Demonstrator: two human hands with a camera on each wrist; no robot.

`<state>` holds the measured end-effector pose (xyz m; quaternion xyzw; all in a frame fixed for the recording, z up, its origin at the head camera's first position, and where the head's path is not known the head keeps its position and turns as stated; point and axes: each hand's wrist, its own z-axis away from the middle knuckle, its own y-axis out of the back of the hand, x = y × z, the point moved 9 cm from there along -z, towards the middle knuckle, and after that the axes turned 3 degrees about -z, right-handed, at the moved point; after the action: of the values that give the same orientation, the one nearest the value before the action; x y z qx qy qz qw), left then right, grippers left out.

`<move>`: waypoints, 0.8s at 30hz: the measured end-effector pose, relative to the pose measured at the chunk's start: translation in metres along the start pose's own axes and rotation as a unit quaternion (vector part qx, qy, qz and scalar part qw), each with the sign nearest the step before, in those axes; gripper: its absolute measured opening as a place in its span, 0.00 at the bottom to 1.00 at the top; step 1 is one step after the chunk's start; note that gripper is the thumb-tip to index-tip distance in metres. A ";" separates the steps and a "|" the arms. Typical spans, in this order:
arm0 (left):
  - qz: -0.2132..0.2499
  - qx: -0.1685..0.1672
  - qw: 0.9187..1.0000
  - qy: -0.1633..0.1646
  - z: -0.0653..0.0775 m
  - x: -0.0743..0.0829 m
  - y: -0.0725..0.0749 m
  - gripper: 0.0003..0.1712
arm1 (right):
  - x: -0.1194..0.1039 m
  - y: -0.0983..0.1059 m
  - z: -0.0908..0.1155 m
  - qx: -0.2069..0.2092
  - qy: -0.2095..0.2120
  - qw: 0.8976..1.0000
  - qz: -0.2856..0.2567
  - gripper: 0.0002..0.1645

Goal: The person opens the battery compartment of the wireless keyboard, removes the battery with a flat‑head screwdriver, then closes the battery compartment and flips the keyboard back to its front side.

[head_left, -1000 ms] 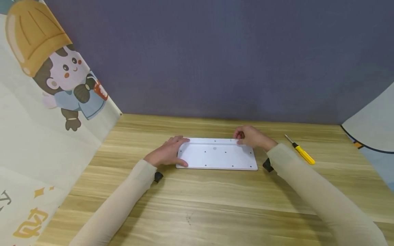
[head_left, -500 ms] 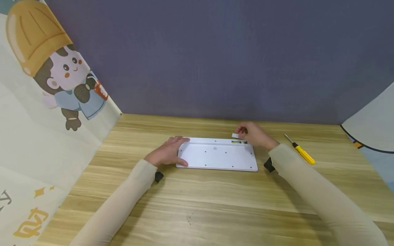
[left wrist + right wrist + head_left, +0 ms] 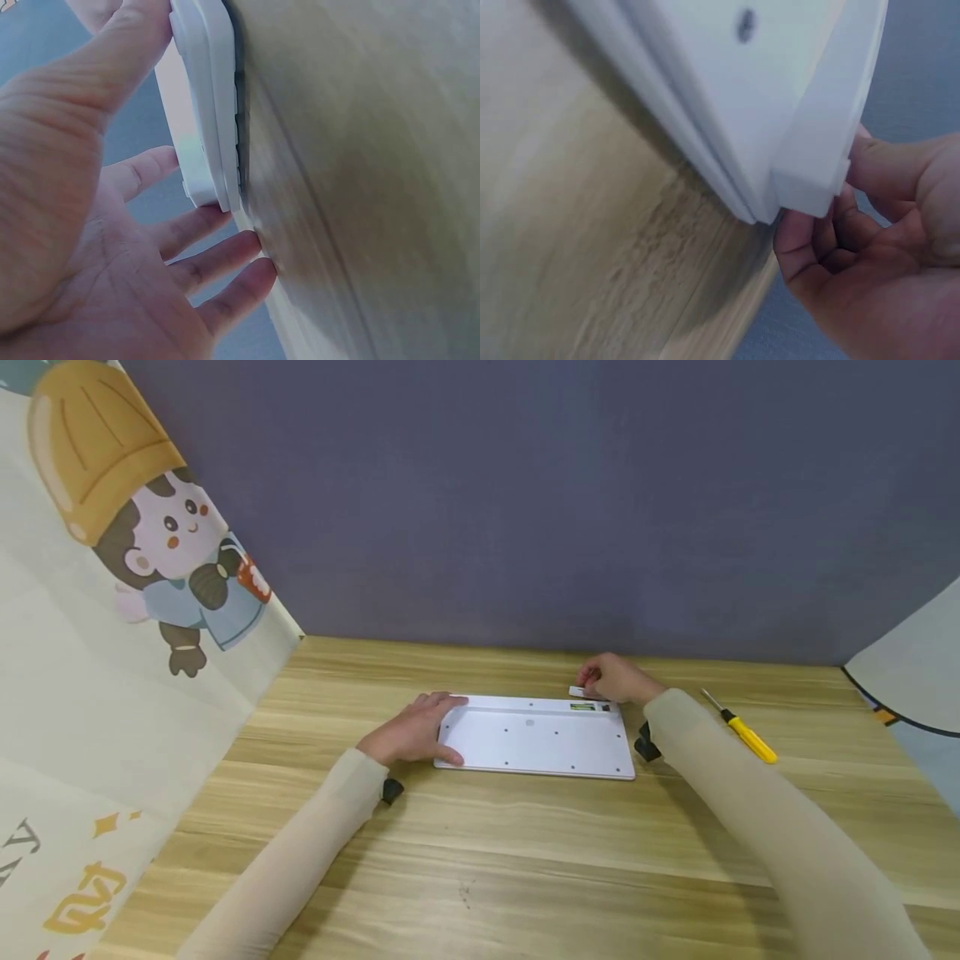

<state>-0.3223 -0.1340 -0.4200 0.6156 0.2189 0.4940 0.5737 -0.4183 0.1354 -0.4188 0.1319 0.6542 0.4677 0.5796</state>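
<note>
A white keyboard (image 3: 536, 743) lies face down on the wooden table, with small dark screw holes across its back. My left hand (image 3: 411, 732) holds its left end, thumb at the near edge and fingers at the far edge; in the left wrist view, the fingers (image 3: 202, 229) reach along its side. At the far right corner, the battery compartment (image 3: 588, 707) is uncovered, showing something green inside. Just beyond it, my right hand (image 3: 611, 678) pinches a small white battery cover (image 3: 576, 692), partly hidden by the fingers.
A yellow-handled screwdriver (image 3: 750, 740) lies on the table (image 3: 465, 860) to the right of the keyboard. A dark blue-grey wall (image 3: 525, 510) rises behind the table. Cartoon-printed panels (image 3: 60, 693) stand at the left and right.
The battery cover has come off the keyboard in my right hand, moving slightly away from me, and the compartment is now exposed. My left hand keeps its hold; the head view has shifted slightly.
</note>
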 end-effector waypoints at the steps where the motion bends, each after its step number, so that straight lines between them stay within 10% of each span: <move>1: -0.001 -0.001 1.000 0.001 0.000 0.000 0.000 0.59 | 0.000 -0.001 -0.002 -0.004 -0.002 1.000 0.000 0.06; 24: -0.003 0.010 1.000 -0.010 -0.001 -0.003 -0.001 0.58 | 0.012 0.011 0.014 0.020 0.007 0.999 -0.031 0.13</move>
<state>-0.3240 -0.1357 -0.4220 0.6255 0.2199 0.4838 0.5712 -0.4134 0.1563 -0.4169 0.1194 0.6716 0.4369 0.5864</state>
